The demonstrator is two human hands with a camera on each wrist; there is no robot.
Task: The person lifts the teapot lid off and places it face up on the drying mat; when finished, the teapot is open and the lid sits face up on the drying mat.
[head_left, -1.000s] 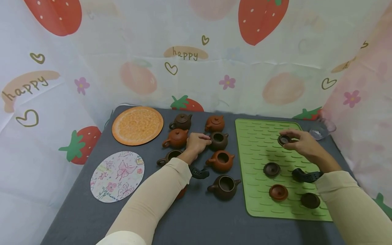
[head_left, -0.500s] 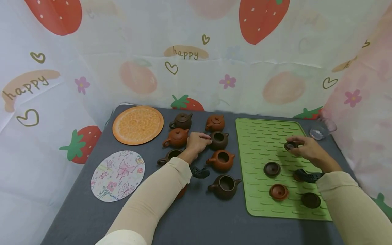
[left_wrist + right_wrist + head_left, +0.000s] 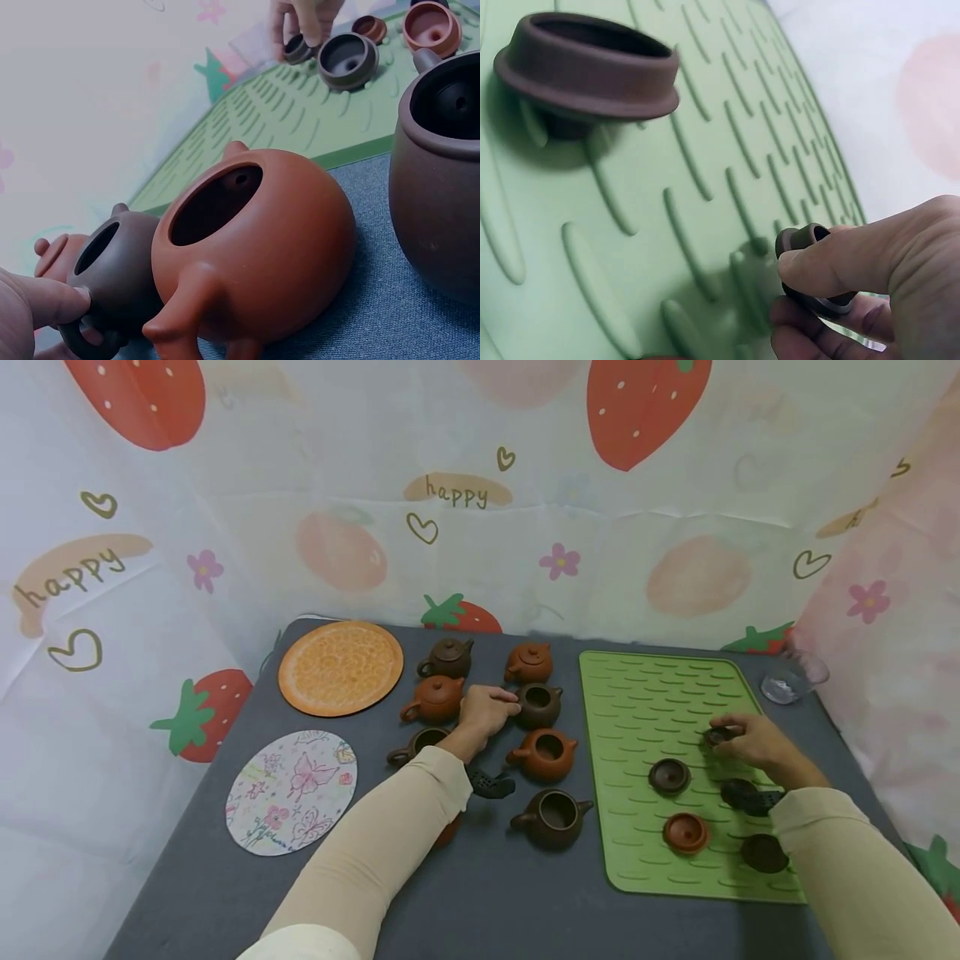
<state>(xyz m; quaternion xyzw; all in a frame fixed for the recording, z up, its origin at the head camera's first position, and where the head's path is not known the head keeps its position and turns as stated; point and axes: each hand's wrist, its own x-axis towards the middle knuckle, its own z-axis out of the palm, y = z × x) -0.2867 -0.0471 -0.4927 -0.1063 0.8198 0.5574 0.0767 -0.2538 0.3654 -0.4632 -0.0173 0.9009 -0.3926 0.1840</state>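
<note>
My left hand (image 3: 483, 714) pinches the handle of a dark brown teapot (image 3: 540, 707) that stands lidless in the middle of the table. The left wrist view shows the thumb against this dark teapot (image 3: 120, 274) where the handle begins. Over the green mat (image 3: 637, 718), my right hand (image 3: 761, 747) holds a small dark teapot lid (image 3: 717, 737) between thumb and fingers. Seen from the right wrist, the lid (image 3: 799, 238) is low over the mat; contact cannot be made out. Close by lies another dark lid (image 3: 669, 776), upturned, with a reddish lid (image 3: 685, 832) nearer me.
Lidless teapots, one orange-brown (image 3: 546, 754) and one dark (image 3: 555, 818), stand nearer me. Lidded pots (image 3: 529, 662) stand behind. At left lie an orange round mat (image 3: 341, 668) and a butterfly-patterned one (image 3: 292, 793). A clear glass vessel (image 3: 787, 681) stands beyond the green mat.
My right hand has moved right and nearer me, lowering the small dark lid toward the green mat. The left hand stays at the dark teapot's handle.
</note>
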